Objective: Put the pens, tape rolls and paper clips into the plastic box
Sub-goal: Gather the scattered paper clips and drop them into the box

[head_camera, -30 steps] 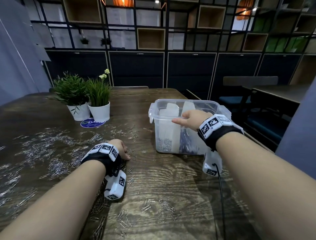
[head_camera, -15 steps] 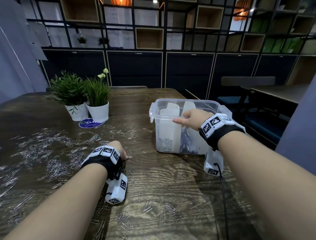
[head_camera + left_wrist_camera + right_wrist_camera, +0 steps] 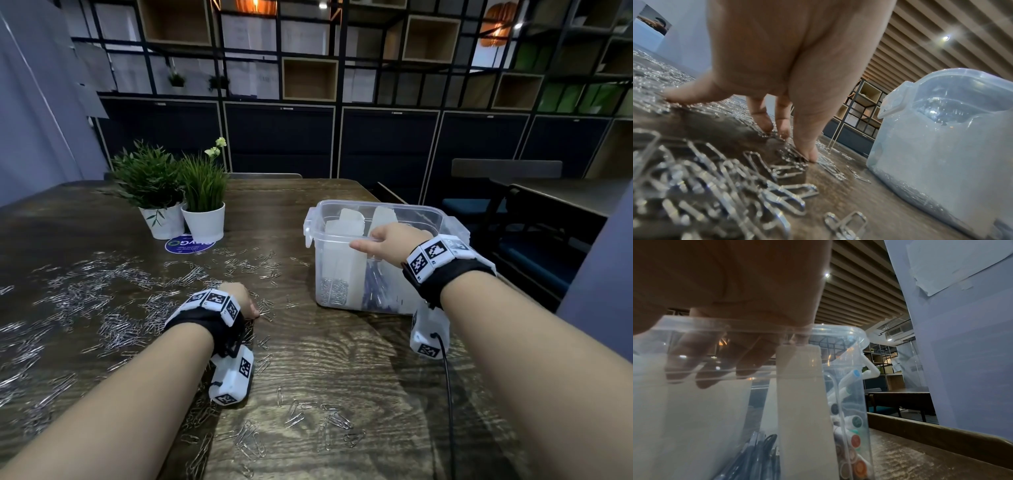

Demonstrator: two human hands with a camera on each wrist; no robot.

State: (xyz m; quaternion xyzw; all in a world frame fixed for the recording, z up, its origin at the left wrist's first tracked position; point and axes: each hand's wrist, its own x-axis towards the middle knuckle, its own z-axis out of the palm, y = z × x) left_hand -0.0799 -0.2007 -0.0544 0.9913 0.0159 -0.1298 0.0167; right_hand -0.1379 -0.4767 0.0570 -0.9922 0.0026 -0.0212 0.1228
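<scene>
my left hand [image 3: 239,301] presses spread fingers on loose clips [image 3: 113,308]; my right hand [image 3: 390,241] grips the box [image 3: 445,219] rim. clips are thin, so i may slide them away from the box.

**Dark wooden table strewn with paper clips**

A dark wood-grain table [image 3: 342,359] carries everything. Loose paper clips [image 3: 102,308] cover its left half thickly, thinning toward the middle, with a small separate scatter [image 3: 308,421] at the near centre. On the far left stand two white pots of green plants [image 3: 181,192], touching side by side, with a round blue sticker [image 3: 188,245] on the wood just in front of them. On the right sits a clear plastic box [image 3: 342,274], lid off.
</scene>
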